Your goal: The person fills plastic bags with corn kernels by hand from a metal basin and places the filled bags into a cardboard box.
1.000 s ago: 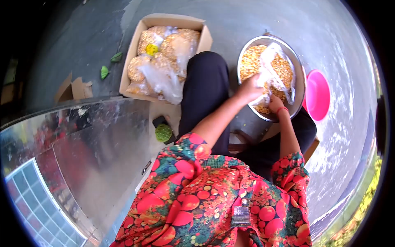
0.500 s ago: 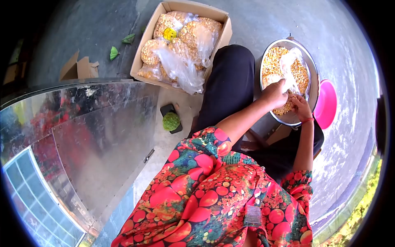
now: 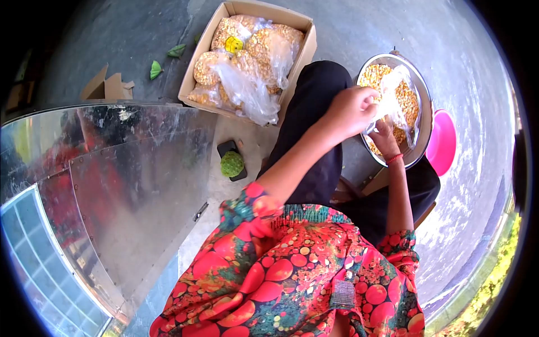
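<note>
A metal bowl (image 3: 428,92) of yellow-orange grains (image 3: 405,101) sits by my right knee, with a clear plastic bag (image 3: 393,84) lying over the grains. My left hand (image 3: 351,111) is closed on the bag's edge at the bowl's left side, raised a little above it. Just to its right, my right hand (image 3: 386,140), with a red band at the wrist, pinches the lower part of the same bag over the bowl's near side. Part of the bag is hidden by my fingers.
A cardboard box (image 3: 310,53) of filled clear bags (image 3: 247,62) stands at upper left. A pink basin (image 3: 443,143) is right of the bowl. A green round object (image 3: 232,163) rests on a black phone (image 3: 240,174). Shiny metal sheeting (image 3: 140,185) spans the left side.
Both hands were lower in the bowl. My left hand has risen up and left with the bag's edge, and my right hand has shifted left. The view has moved, shifting the scene right.
</note>
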`<move>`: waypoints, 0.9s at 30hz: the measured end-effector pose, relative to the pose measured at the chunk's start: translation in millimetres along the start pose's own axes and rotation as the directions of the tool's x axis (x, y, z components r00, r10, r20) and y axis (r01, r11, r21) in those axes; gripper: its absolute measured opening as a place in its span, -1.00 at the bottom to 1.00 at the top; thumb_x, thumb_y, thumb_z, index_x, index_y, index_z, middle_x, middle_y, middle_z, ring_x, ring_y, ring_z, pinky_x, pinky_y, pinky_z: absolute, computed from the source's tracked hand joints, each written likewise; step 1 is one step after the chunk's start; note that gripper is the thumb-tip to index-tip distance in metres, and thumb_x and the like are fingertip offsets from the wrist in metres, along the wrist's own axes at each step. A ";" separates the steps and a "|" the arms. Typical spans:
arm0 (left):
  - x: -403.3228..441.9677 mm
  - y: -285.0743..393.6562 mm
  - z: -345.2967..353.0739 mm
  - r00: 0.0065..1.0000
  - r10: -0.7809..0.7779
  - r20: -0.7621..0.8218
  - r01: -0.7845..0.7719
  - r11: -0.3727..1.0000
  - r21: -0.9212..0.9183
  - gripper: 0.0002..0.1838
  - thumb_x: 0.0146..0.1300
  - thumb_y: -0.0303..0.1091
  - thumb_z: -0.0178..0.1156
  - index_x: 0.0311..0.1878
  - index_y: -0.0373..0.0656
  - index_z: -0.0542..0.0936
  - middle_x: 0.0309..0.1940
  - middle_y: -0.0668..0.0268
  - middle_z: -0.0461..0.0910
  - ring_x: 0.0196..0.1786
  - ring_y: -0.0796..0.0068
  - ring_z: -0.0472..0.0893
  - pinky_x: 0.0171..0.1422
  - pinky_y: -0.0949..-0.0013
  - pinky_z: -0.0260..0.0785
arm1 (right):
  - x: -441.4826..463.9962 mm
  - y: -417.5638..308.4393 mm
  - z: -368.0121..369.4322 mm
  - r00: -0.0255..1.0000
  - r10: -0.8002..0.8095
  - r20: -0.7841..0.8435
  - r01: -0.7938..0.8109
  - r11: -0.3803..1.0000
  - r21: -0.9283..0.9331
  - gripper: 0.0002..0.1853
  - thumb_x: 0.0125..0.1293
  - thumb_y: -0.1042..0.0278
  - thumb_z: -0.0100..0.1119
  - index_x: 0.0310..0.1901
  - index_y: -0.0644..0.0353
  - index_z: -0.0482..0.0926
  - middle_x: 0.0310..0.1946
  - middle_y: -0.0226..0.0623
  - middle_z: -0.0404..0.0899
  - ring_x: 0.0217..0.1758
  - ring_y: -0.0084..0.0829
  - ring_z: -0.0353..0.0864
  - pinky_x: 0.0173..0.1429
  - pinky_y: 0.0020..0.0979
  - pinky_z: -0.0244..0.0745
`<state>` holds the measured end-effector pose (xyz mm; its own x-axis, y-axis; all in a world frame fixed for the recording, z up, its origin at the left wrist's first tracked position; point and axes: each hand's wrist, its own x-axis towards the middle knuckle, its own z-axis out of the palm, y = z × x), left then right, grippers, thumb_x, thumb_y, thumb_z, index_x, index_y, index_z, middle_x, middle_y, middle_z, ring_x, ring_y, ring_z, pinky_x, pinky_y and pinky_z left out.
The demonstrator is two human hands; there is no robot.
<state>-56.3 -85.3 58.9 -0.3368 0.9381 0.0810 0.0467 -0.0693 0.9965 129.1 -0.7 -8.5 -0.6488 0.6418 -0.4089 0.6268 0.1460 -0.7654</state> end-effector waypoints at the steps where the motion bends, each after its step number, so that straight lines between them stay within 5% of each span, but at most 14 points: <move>1: -11.2 12.9 -17.8 0.998 0.049 -0.045 -0.049 0.999 -0.001 -0.79 0.09 -0.44 0.12 -0.19 -0.27 0.52 -0.34 0.20 0.55 -0.34 0.50 0.56 -0.27 0.49 0.41 | 0.1 7.5 2.1 1.000 0.004 -0.002 -0.004 1.000 0.004 -0.72 0.09 0.48 0.09 -0.12 0.31 0.46 -0.25 -0.36 0.53 -0.12 -0.57 0.43 -0.04 -0.48 0.35; 2: -22.3 23.4 -38.1 0.991 0.096 -0.089 -0.097 0.995 -0.001 -0.81 0.12 -0.47 0.11 -0.17 -0.26 0.53 -0.33 0.26 0.56 -0.35 0.59 0.54 -0.27 0.56 0.40 | 0.2 20.4 5.2 0.996 -0.068 -0.065 0.073 0.994 0.079 -0.76 0.10 0.50 0.07 -0.15 0.30 0.47 -0.28 -0.40 0.53 -0.15 -0.60 0.43 -0.06 -0.51 0.35; 6: -76.4 -36.1 -115.8 0.918 -0.066 -0.392 0.162 0.962 0.218 -0.83 0.14 -0.53 0.07 -0.18 -0.22 0.54 -0.24 0.32 0.56 -0.29 0.60 0.52 -0.20 0.55 0.38 | -7.2 14.7 9.4 0.973 -0.152 -0.176 0.188 0.959 0.210 -0.85 0.11 0.55 0.03 -0.25 0.30 0.49 -0.35 -0.48 0.53 -0.22 -0.67 0.44 -0.12 -0.56 0.34; 9: -157.2 -140.8 -169.0 0.896 -0.106 -0.431 0.325 0.819 0.473 -0.65 -0.02 -0.61 0.05 -0.10 -0.19 0.48 -0.31 0.17 0.51 -0.28 0.29 0.52 -0.19 0.33 0.38 | -9.9 24.7 15.2 0.976 -0.096 -0.195 0.151 0.944 0.294 -0.87 0.10 0.55 0.03 -0.29 0.30 0.50 -0.41 -0.48 0.52 -0.29 -0.69 0.43 -0.20 -0.59 0.33; 13: -187.2 -139.1 -156.0 0.895 -0.176 -0.409 0.402 0.716 0.571 -0.52 -0.11 -0.65 0.03 -0.02 -0.10 0.42 -0.25 0.15 0.48 -0.14 0.20 0.47 -0.11 0.23 0.34 | -17.9 19.1 15.2 0.980 -0.040 -0.194 0.104 0.937 0.333 -0.89 0.12 0.53 0.03 -0.30 0.30 0.50 -0.45 -0.48 0.51 -0.36 -0.70 0.42 -0.27 -0.61 0.33; 16: -168.9 -134.5 -151.3 0.855 -0.006 -0.518 0.373 0.701 0.608 -0.62 -0.12 -0.66 0.03 -0.16 -0.13 0.47 -0.31 0.16 0.47 -0.22 0.20 0.49 -0.18 0.27 0.36 | -25.6 9.8 10.3 0.985 0.053 -0.167 0.015 0.925 0.380 -0.86 0.14 0.55 -0.01 -0.27 0.33 0.50 -0.41 -0.47 0.53 -0.30 -0.67 0.45 -0.18 -0.59 0.36; 19: -192.3 -171.8 -169.4 0.884 -0.023 -0.467 0.334 0.730 0.596 -0.80 -0.11 -0.69 0.04 -0.38 -0.23 0.49 -0.44 0.20 0.44 -0.39 0.33 0.51 -0.32 0.40 0.36 | -31.2 -0.7 5.5 0.974 -0.017 -0.224 0.131 0.854 0.503 -0.84 0.14 0.62 -0.03 -0.23 0.35 0.49 -0.34 -0.44 0.52 -0.22 -0.61 0.46 -0.02 -0.56 0.35; 22: -195.8 -155.5 -160.0 0.915 -0.069 -0.398 0.263 0.850 0.457 -0.86 -0.08 -0.69 0.06 -0.44 -0.25 0.49 -0.54 0.29 0.41 -0.49 0.53 0.48 -0.39 0.49 0.33 | -33.5 15.9 0.3 0.983 -0.127 -0.130 0.159 0.946 0.281 -0.86 0.11 0.60 0.03 -0.27 0.22 0.48 -0.38 -0.46 0.47 -0.23 -0.65 0.41 -0.18 -0.56 0.36; 24: -163.4 -99.2 -138.1 0.909 -0.118 -0.400 0.285 0.876 0.389 -0.85 -0.06 -0.68 0.06 -0.39 -0.25 0.50 -0.51 0.33 0.42 -0.47 0.57 0.46 -0.38 0.51 0.32 | -38.1 1.0 6.4 0.952 -0.205 -0.227 0.255 0.941 0.220 -0.86 0.09 0.60 0.04 -0.27 0.24 0.47 -0.29 -0.42 0.48 -0.23 -0.56 0.46 -0.21 -0.50 0.40; 27: -100.7 -35.7 -104.4 0.921 0.141 -0.362 0.009 0.924 0.382 -0.75 -0.02 -0.64 0.10 -0.21 -0.27 0.48 -0.36 0.28 0.45 -0.34 0.56 0.48 -0.25 0.51 0.34 | -41.4 -24.0 2.3 0.949 -0.290 -0.122 0.294 0.956 0.010 -0.79 0.02 0.59 0.03 -0.25 0.17 0.48 -0.30 -0.27 0.44 -0.21 -0.32 0.49 -0.16 -0.40 0.40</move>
<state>-122.2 -212.7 17.4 -0.6444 0.7317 0.2222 0.3997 0.0746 0.9136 140.0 -32.5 25.7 -0.7451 0.6586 -0.1054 0.4042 0.3202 -0.8568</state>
